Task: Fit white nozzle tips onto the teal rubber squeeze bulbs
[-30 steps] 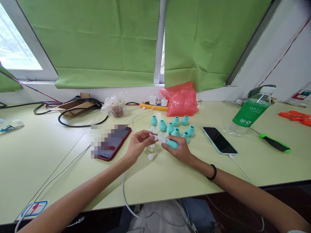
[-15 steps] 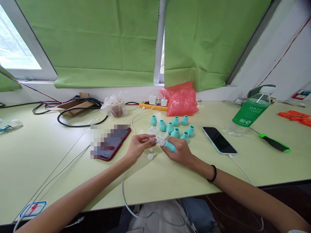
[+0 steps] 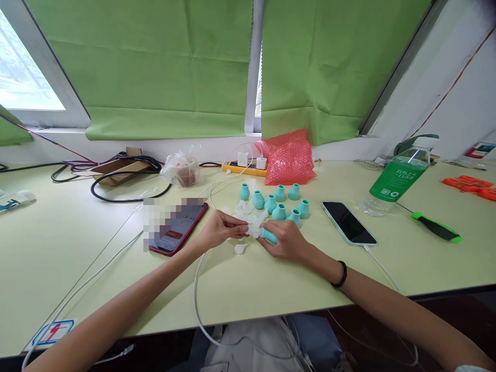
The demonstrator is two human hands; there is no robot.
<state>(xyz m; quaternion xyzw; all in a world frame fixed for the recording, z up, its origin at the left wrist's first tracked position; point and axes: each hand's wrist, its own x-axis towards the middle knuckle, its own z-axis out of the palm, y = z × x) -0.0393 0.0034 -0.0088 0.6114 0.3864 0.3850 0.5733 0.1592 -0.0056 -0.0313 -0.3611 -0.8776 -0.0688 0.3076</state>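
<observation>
My right hand is wrapped round a teal squeeze bulb lying nearly sideways. At the bulb's left end is a translucent white plastic tip, which the thumb and fingers of my left hand pinch. Whether the tip is seated in the bulb cannot be made out. Just behind my hands lies a small pile of similar translucent pieces. One loose piece rests in front of them. Several more teal bulbs stand with their open necks up, behind my right hand.
A red-cased phone lies left, a pale-cased phone on a cable right. Further right are a tilted green-labelled bottle and a screwdriver. Behind are pink bubble wrap, a power strip and wrapped tape.
Both hands stay together, with small finger shifts. My left fingers sit slightly lower, and the teal bulb is a little lower and further left. The red-cased phone's screen now shows digits.
</observation>
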